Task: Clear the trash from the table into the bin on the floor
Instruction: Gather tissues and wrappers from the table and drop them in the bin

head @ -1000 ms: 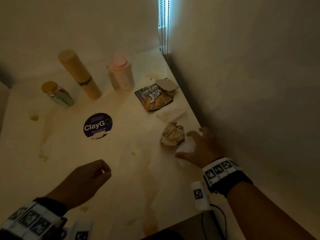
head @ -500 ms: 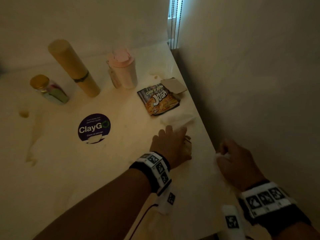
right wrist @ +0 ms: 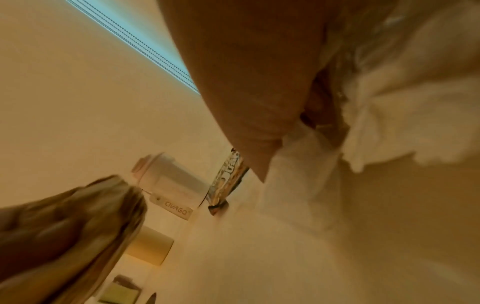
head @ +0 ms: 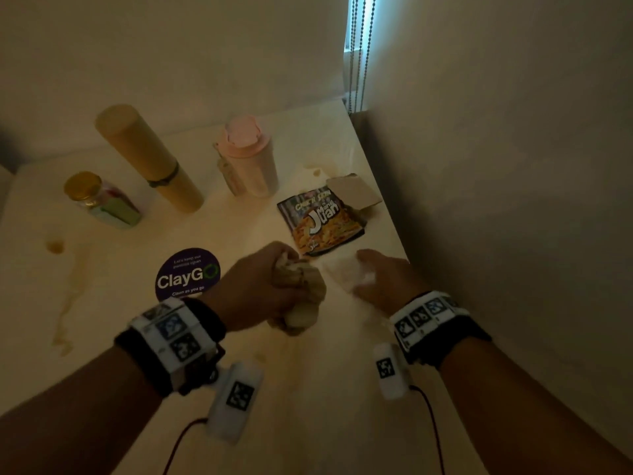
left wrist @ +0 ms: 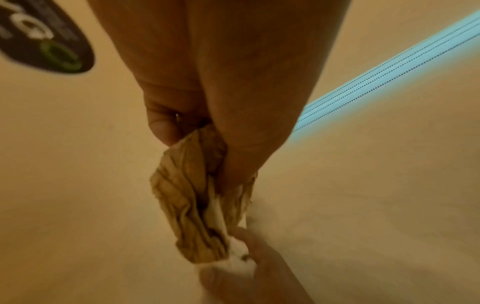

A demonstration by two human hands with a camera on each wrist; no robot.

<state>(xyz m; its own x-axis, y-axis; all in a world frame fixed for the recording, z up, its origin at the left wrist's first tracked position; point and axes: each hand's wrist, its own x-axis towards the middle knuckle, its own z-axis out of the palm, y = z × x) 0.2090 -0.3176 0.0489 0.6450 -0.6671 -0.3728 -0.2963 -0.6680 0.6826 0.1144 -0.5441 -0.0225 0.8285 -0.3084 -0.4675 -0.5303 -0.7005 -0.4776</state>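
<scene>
**Both hands loaded at the right edge**

A crumpled brown paper (head: 303, 296) is clenched in the left hand (head: 260, 289); a white tissue (head: 346, 274) is gripped by the right hand (head: 387, 279). The snack wrapper (head: 320, 222) lies beyond. Loosely held tissue could be dropped.

Three viewpoints on one pale tabletop (head: 102, 337) set in a wall corner.

The head view looks steeply down and forward over both forearms. The left wrist view looks along the left hand (left wrist: 221, 82), very near the crumpled brown paper wad (left wrist: 192, 205), with the round dark purple sticker (left wrist: 44, 39) at its upper left. The right wrist view looks low across the table past crumpled white tissue (right wrist: 389, 102). All three share the wad (head: 301, 296) (right wrist: 78, 226) and the beaded blind cords (head: 359, 53) (left wrist: 389, 82) (right wrist: 135, 39).
</scene>
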